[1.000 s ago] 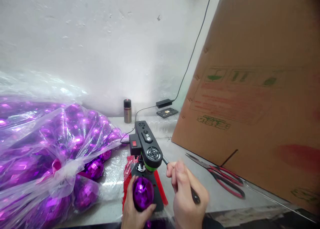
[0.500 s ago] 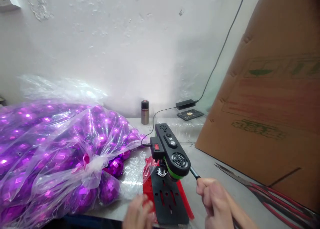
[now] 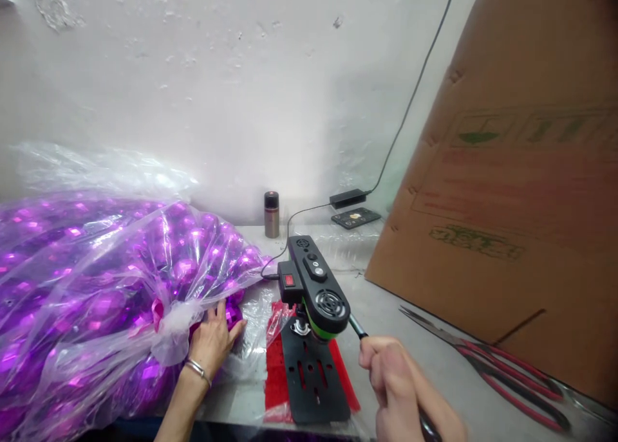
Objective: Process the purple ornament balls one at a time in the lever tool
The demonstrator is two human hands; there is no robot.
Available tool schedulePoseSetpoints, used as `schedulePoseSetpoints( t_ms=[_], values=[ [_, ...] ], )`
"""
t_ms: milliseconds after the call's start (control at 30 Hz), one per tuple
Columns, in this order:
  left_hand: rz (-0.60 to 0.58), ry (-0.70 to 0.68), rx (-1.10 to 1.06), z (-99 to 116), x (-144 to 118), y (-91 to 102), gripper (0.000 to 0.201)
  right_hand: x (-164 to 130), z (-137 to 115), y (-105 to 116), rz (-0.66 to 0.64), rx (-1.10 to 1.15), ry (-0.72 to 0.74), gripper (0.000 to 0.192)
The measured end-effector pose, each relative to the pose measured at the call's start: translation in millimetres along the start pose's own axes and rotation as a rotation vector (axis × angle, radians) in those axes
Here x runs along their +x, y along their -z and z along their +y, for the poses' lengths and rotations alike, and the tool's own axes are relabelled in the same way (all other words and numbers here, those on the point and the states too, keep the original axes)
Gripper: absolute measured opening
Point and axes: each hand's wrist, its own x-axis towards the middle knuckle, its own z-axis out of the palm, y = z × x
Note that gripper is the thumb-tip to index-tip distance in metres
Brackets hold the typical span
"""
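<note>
On the left, my left hand [image 3: 212, 342], with a bracelet at the wrist, reaches among shiny purple faceted balls beside a knotted clear bag [image 3: 96, 287]. Its fingers are spread over a purple ball [image 3: 234, 314], which shows between fingers and thumb. My right hand [image 3: 398, 384] is a fist around the black-ended lever [image 3: 357, 326] of a small black and green bench machine [image 3: 318, 287]. That machine has a red switch [image 3: 288, 280] and a slotted black base plate [image 3: 316, 384], set on a red sheet [image 3: 276, 377].
Red-handled scissors [image 3: 483, 358] lie to the right, in front of a large cardboard box [image 3: 506, 204]. Behind the machine are a small dark-capped bottle [image 3: 271, 217], a black power adapter [image 3: 348, 198] with its cord, and a phone [image 3: 356, 218]. A white wall stands behind.
My left hand has moved left and up from beside the base plate to the purple balls. My right hand stays on the lever. The view has shifted slightly to the right.
</note>
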Motion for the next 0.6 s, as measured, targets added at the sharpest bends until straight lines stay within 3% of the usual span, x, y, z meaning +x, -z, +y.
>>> schedulePoseSetpoints(
  t_ms=[67,133,267,367,467,600],
  values=[
    [-0.045,0.006,-0.036,2,0,6.6,0.058,4,-4,-2,0.015,0.005,-0.015,0.054],
    [-0.078,0.039,-0.204,5,1,15.9,0.063,10,-8,-2,-0.036,-0.013,0.026,0.055],
    [-0.133,0.242,-0.989,17,-14,17.5,0.084,23,-12,2,-0.176,-0.115,0.114,0.051],
    [-0.194,0.389,-1.402,33,-41,-7.6,0.092,27,-16,4,-0.204,-0.16,0.155,0.048],
    [-0.181,0.456,-1.473,49,-68,-43.5,0.088,28,-19,3,-0.208,-0.17,0.182,0.048],
    [-0.145,0.357,-1.31,64,-85,-78.3,0.088,29,-21,3,-0.226,-0.178,0.194,0.046]
  ],
)
